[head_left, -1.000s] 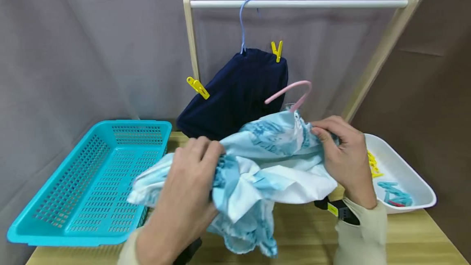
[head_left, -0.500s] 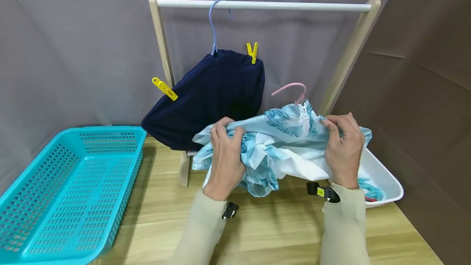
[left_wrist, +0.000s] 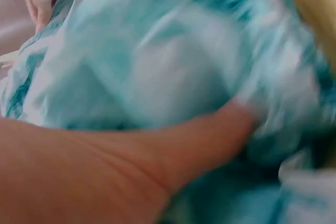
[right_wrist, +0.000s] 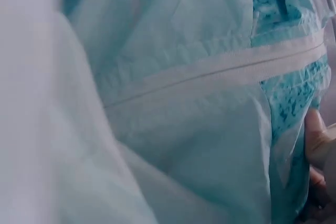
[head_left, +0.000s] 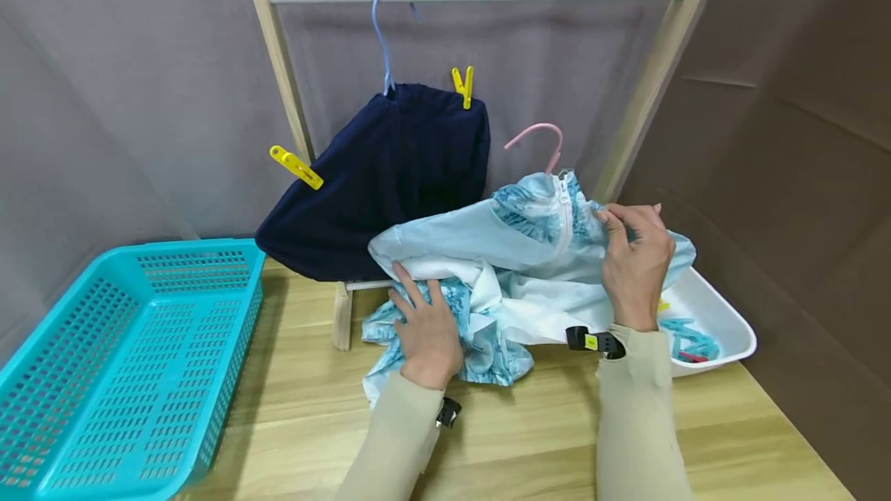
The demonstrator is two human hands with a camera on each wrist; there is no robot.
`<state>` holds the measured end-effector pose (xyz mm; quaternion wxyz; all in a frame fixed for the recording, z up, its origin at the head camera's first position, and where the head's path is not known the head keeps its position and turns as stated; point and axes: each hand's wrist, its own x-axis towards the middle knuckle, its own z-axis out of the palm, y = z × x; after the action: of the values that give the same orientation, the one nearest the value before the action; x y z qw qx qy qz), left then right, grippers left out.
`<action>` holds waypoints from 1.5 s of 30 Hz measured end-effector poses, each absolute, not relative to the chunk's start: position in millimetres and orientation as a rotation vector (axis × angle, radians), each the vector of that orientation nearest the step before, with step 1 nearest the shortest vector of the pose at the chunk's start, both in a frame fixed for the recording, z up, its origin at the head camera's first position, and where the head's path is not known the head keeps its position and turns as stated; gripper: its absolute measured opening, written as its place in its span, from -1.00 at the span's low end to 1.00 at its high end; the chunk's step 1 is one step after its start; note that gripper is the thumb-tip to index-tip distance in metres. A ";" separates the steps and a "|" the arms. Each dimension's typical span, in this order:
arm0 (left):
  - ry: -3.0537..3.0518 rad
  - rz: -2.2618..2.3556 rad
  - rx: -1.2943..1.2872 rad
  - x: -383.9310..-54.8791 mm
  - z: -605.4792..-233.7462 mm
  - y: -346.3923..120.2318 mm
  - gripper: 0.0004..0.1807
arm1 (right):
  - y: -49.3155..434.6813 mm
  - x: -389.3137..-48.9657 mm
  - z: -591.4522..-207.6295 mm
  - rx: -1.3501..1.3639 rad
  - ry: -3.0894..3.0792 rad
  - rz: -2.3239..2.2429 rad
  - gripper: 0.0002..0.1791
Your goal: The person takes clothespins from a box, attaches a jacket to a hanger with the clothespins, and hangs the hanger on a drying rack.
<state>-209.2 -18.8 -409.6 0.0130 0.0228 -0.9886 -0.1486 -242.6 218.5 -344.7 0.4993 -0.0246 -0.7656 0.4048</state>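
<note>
- Pale-blue zipped garment (head_left: 529, 277): bunched over the near table (head_left: 299, 416), before the navy garment (head_left: 418, 168); the hook of a pink hanger (head_left: 560, 147) rises at its neck.
- Right hand (head_left: 636, 261): thumb and fingers pinch fabric beside the zip (head_left: 564, 211); a light hold should let the neckline sit evenly.
- Left hand (head_left: 428, 335): fingers spread over lower folds, not clasping; flat outward strokes probably serve better than tugging.
- Hanger arms: hidden; their seating cannot be told, so feel for both shoulders before smoothing.
</note>
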 end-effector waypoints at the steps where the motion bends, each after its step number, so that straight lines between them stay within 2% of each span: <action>1: -3.137 -0.494 0.029 -205.8 -404.0 -22.7 0.44 | 218.0 -242.7 -345.6 -0.072 -1.857 0.979 -0.73; 5: -3.257 -0.576 -0.177 -189.0 -372.9 -45.9 0.50 | 217.1 -243.7 -349.8 -0.108 -1.846 0.979 -0.75; 9: -3.241 -0.707 -0.407 -165.8 -330.2 -78.6 0.41 | 217.2 -243.0 -349.6 -0.104 -1.830 0.998 -0.77; 12: -2.987 -0.918 -0.569 -155.6 -308.8 -101.3 0.07 | 218.1 -241.4 -345.3 -0.065 -1.827 1.021 -0.78; 16: -2.463 -0.901 -0.592 -173.0 -310.6 -112.0 -0.41 | 218.1 -237.8 -340.0 0.009 -1.815 1.059 -0.82; 21: -2.249 -0.781 -0.420 -200.5 -330.3 -110.9 -0.62 | 216.3 -228.2 -338.6 0.093 -1.817 1.104 -0.87; 26: -2.226 -0.752 -0.378 -204.1 -334.3 -115.5 -0.81 | 217.6 -221.1 -333.3 0.138 -1.829 1.154 -0.87; 29: -2.189 -0.730 -0.344 -204.1 -332.8 -117.3 -0.81 | 219.5 -217.9 -330.0 0.144 -1.902 1.119 -0.85; 33: -2.129 -0.706 -0.290 -204.8 -332.4 -119.8 -0.70 | 231.6 -207.4 -326.7 0.113 -2.038 1.037 -0.74; 40: -2.069 -0.690 -0.198 -201.7 -327.7 -128.5 -0.63 | 285.8 -177.1 -327.2 -0.306 -2.443 0.865 -0.57; 45: -2.075 -0.689 -0.167 -197.3 -324.0 -134.0 -0.65 | 320.6 -180.9 -351.2 -0.411 -2.803 0.851 -0.50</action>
<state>-197.3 -134.0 -324.0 0.4569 -0.0678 -0.8417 -0.2796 -180.9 320.6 -351.2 0.0916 -0.1384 -0.9436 0.2864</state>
